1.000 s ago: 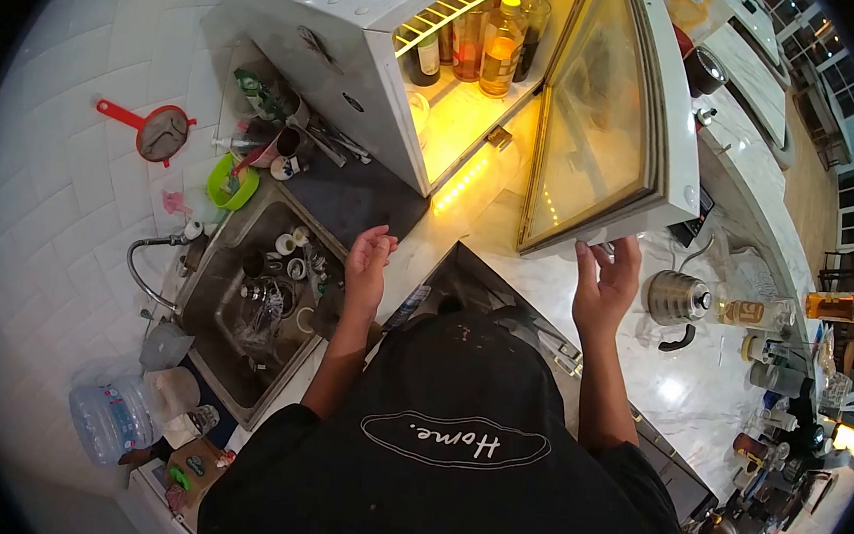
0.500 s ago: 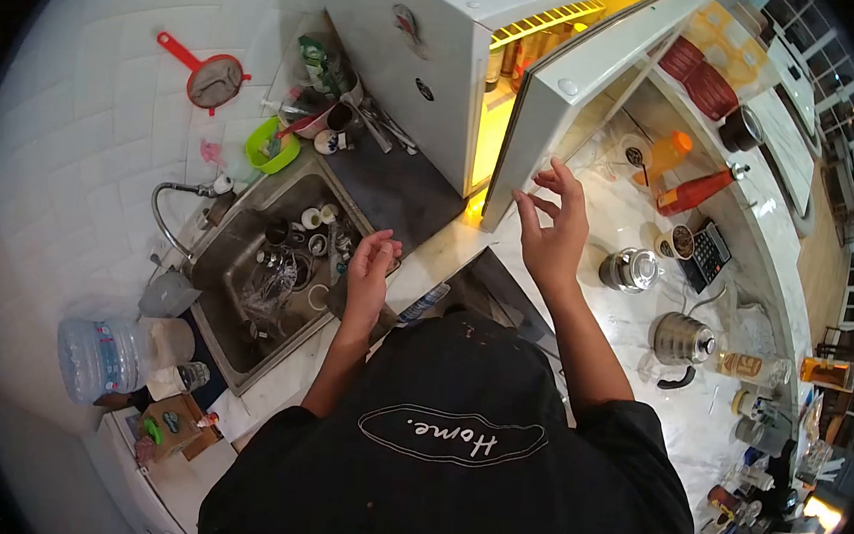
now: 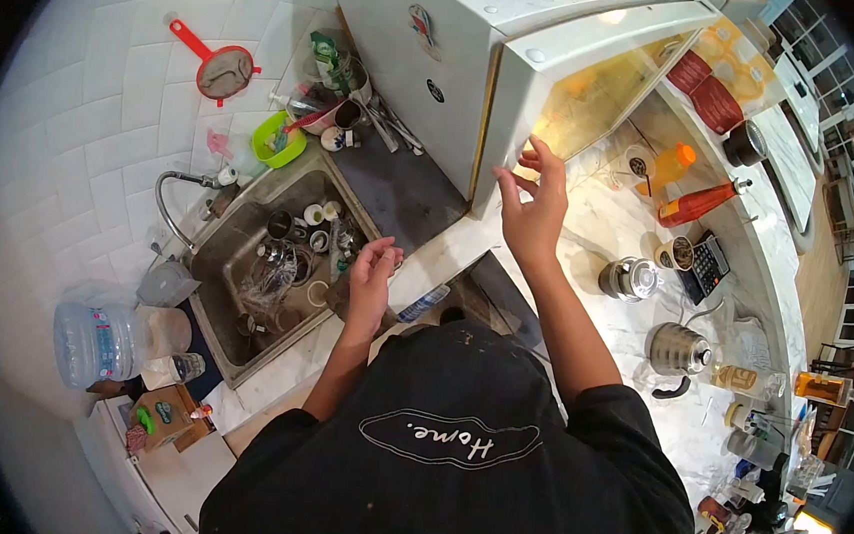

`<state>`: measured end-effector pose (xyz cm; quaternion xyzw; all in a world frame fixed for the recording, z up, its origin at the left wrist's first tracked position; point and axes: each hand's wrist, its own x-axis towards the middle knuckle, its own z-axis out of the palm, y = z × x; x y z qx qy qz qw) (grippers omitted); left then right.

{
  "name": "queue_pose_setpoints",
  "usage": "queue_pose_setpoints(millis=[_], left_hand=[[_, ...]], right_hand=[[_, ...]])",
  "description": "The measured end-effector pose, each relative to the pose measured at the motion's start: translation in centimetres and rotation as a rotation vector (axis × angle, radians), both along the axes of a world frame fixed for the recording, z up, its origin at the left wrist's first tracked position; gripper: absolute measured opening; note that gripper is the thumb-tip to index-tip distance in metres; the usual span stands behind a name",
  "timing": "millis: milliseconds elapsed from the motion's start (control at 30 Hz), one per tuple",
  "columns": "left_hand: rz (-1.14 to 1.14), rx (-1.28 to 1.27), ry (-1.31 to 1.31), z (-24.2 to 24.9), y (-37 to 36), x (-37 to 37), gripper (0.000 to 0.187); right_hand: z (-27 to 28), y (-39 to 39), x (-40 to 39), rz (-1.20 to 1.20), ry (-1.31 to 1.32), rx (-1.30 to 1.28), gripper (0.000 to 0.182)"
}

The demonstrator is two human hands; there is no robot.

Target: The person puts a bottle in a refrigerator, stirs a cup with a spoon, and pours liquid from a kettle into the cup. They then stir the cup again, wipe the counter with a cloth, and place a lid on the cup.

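One fridge door (image 3: 589, 91), less ajar

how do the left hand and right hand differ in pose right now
The right hand is up at the fridge door, while the left hand is beside the sink. The right hand's thumb and fingers are spread; the left hand's fingers curl loosely. Both are bare.

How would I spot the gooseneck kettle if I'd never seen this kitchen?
Start at the white fridge at the top; from its glass door, the marble counter runs down the right. On that counter, right of the person's right forearm, stands the steel gooseneck kettle. Its curved black grip sets it apart from the smaller, shinier metal pot nearby.
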<state>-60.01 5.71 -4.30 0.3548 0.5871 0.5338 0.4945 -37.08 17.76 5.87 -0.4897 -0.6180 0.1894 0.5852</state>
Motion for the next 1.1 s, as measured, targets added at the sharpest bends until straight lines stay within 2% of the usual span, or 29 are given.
queue_pose_setpoints(millis=[267, 533, 633, 667, 833, 933, 967, 1067, 1100], left_hand=[[-0.018, -0.001, 0.050, -0.1, -0.5, 1.4, 0.032], [-0.126, -0.035, 0.126, 0.0, -1.0, 6.6, 0.033], [-0.212, -0.015, 0.076, 0.1, -1.0, 11.3, 0.032], [-0.312, -0.020, 0.061, 0.6, -1.5, 15.0, 0.031], [-0.608, 0.016, 0.010, 1.2, -3.3, 24.7, 0.030], [-0.749, -0.012, 0.036, 1.9, -4.5, 29.7, 0.031], [-0.817, 0.023, 0.052, 1.0, -4.9, 30.9, 0.035], [-0.881, 0.026, 0.026, 0.1, -6.5, 35.0, 0.035], [-0.894, 0.021, 0.020, -0.3, -7.2, 36.1, 0.035]], right_hand=[[0.3, -0.5, 1.6, 0.057, -0.011, -0.017, 0.056], [-2.2, -8.2, 13.4, -0.071, -0.021, -0.176, 0.043], [-3.8, -14.0, 19.4, -0.199, -0.004, -0.250, 0.039], [-3.9, -17.3, 22.9, -0.290, 0.019, -0.284, 0.038], [-4.3, -23.8, 33.1, -0.673, -0.024, -0.350, 0.036], [-5.0, -25.4, 37.9, -0.780, -0.178, -0.463, 0.036], [-6.7, -25.7, 39.8, -0.765, -0.274, -0.431, 0.037], [-8.6, -25.7, 42.0, -0.811, -0.427, -0.459, 0.040], [-8.1, -25.6, 42.1, -0.779, -0.403, -0.518, 0.040]])
